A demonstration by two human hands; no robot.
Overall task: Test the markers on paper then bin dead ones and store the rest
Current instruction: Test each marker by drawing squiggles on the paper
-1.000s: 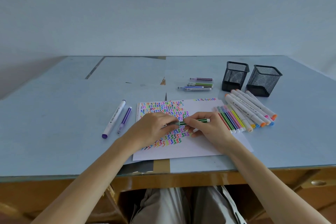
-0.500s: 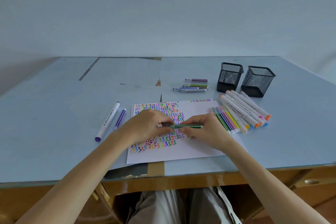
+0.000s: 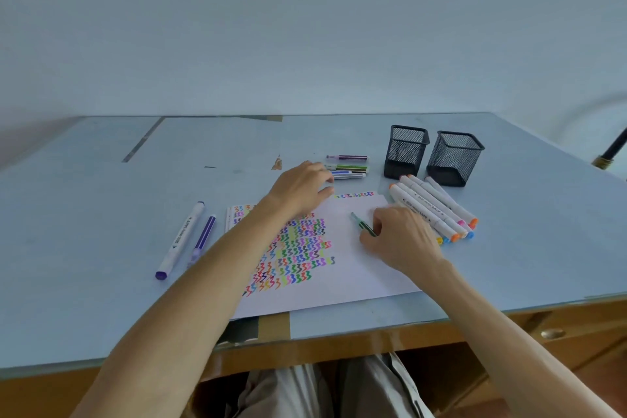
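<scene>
Green marker (image 3: 363,225), tip up-left

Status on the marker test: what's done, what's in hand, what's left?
Done: the paper carries many rows of coloured squiggles, so plenty of markers are tested. In hand: the right hand grips a green marker over the sheet; the left hand reaches toward the thin markers behind it. Left: both mesh cups look empty, and the thick markers lie loose, so sorting hasn't started.

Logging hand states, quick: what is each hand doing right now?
Left hand: open, reaching toward the thin markers; whether it holds a cap cannot be told.
Right hand: holding a green marker.
</scene>
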